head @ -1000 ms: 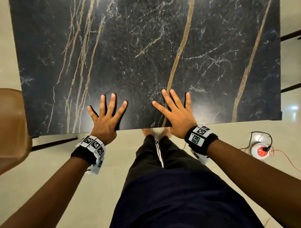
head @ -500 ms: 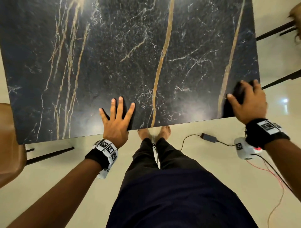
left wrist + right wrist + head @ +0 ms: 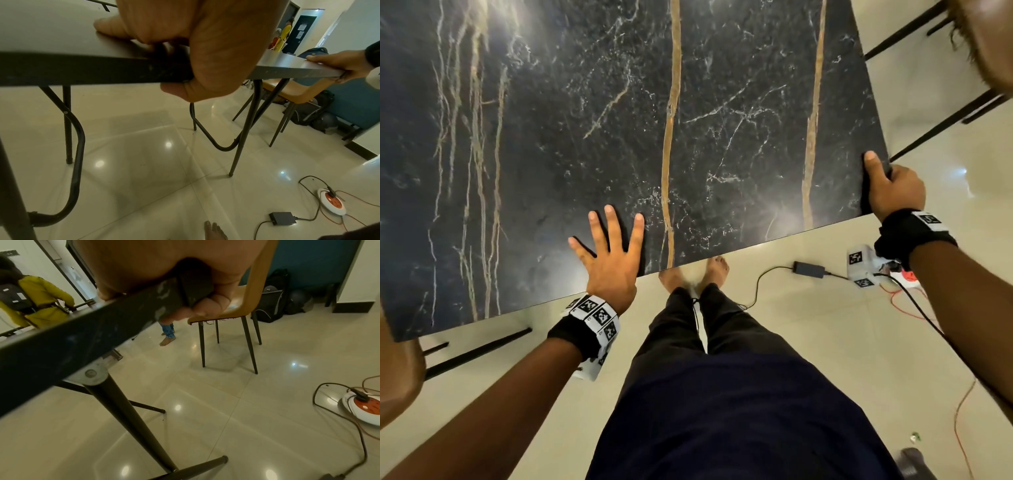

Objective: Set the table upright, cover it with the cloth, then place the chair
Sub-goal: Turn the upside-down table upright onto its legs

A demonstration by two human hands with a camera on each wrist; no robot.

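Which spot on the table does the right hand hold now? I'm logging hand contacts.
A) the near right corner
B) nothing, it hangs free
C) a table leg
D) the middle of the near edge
A: the right hand wraps the near right corner of the table, thumb on top and fingers under the edge, while the left hand lies flat on the tabletop.

Glossy cream tile floor (image 3: 226, 402) mirroring ceiling lights; teal wall (image 3: 312, 261); dark backpacks (image 3: 271, 300) against it.
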